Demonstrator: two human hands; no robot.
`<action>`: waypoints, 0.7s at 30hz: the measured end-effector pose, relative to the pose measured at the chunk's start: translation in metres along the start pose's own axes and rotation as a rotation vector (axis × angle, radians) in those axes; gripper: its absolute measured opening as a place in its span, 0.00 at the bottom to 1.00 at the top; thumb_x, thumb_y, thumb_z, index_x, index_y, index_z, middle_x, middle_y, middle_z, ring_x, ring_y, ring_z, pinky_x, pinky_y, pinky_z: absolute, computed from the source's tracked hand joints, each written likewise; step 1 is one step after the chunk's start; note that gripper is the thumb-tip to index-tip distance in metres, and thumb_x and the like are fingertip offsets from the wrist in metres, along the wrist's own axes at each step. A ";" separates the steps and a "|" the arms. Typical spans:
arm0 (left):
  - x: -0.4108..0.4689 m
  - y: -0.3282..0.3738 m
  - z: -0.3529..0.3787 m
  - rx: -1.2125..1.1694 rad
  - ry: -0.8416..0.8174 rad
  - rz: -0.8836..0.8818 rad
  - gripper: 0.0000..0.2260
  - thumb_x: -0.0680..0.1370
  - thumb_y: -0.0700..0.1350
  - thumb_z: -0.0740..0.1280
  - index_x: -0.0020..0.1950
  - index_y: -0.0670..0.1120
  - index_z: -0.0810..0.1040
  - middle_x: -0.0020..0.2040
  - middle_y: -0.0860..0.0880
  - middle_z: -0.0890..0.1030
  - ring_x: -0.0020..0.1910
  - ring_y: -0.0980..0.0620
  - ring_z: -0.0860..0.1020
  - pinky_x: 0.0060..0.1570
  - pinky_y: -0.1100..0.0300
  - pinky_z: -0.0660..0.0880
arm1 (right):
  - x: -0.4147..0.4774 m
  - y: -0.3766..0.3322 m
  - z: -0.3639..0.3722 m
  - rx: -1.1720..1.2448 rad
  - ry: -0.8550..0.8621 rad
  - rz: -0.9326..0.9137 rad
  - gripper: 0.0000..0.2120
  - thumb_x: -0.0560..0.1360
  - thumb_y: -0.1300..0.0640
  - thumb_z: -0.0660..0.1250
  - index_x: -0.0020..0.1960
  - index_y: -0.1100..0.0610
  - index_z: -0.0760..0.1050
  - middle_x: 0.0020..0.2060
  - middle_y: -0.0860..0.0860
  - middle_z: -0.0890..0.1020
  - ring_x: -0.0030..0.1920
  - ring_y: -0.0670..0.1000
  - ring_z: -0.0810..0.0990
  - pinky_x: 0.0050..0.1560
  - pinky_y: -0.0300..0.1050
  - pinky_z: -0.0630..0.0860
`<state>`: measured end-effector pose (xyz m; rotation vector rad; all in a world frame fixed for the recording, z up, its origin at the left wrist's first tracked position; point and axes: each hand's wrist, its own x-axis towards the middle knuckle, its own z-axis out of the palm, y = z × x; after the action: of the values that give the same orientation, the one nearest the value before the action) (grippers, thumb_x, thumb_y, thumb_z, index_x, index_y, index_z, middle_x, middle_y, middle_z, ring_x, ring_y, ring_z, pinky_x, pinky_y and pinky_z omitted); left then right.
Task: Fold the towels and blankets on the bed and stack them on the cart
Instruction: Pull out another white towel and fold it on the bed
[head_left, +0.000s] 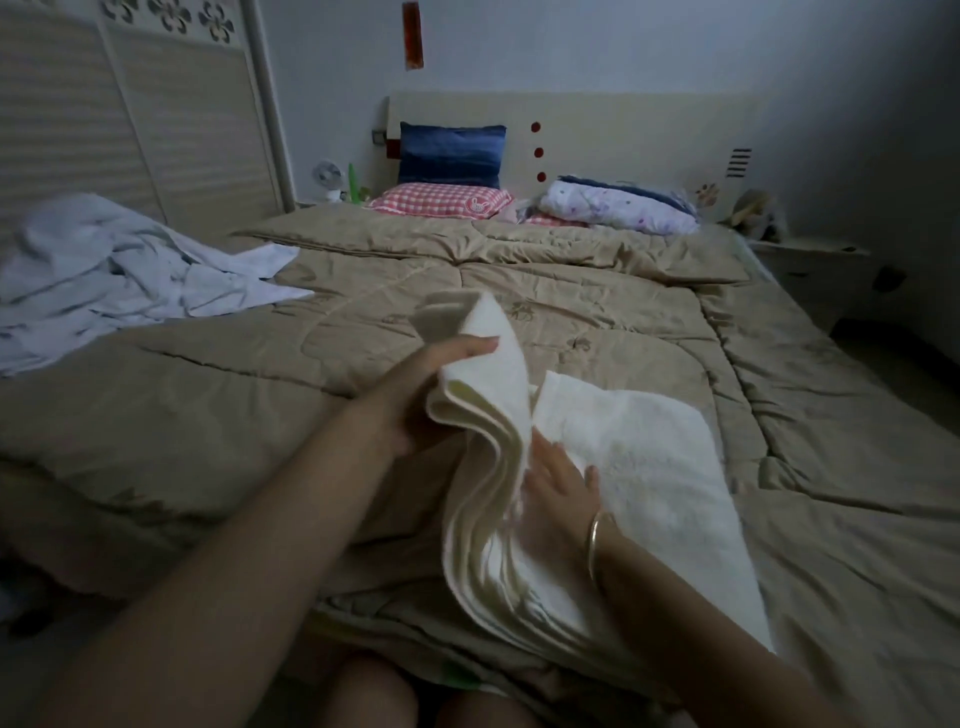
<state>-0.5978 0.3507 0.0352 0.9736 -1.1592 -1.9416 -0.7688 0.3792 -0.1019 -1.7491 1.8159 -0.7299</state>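
One beige quilted bed (571, 291), white towel (649, 457) atop, louvred wardrobe (156, 130) alongside

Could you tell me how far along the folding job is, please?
Done: nothing shows as stacked; no cart is in view. In hand: the left hand grips a raised flap of the white towel while the right hand presses flat on it, mid-fold on the bed. Left: the crumpled pale linen heap at the bed's left edge lies unfolded.

Open quilt (597, 306) right — laundry heap (119, 270) left
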 end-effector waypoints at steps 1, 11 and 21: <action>0.005 -0.002 0.024 0.044 -0.047 -0.006 0.24 0.66 0.47 0.75 0.58 0.37 0.77 0.49 0.39 0.81 0.48 0.43 0.81 0.55 0.51 0.77 | -0.002 0.002 -0.017 0.312 0.015 0.040 0.26 0.82 0.44 0.51 0.78 0.49 0.52 0.77 0.48 0.57 0.77 0.51 0.50 0.72 0.37 0.43; 0.036 -0.093 0.129 1.045 -0.440 0.040 0.36 0.72 0.57 0.73 0.76 0.51 0.63 0.70 0.53 0.71 0.67 0.53 0.71 0.68 0.54 0.68 | -0.042 0.057 -0.157 1.331 -0.149 0.215 0.38 0.73 0.32 0.60 0.63 0.66 0.73 0.55 0.67 0.77 0.56 0.57 0.80 0.52 0.52 0.75; 0.037 -0.076 0.067 0.900 0.177 0.781 0.12 0.78 0.45 0.66 0.60 0.53 0.79 0.55 0.60 0.80 0.56 0.61 0.77 0.56 0.61 0.73 | -0.004 0.051 -0.144 0.443 0.268 0.339 0.14 0.77 0.64 0.62 0.62 0.60 0.76 0.53 0.57 0.81 0.49 0.55 0.79 0.46 0.40 0.73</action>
<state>-0.6860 0.3765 -0.0216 0.8669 -1.9732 -0.6779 -0.9048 0.3887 -0.0321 -1.0699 1.8729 -1.1560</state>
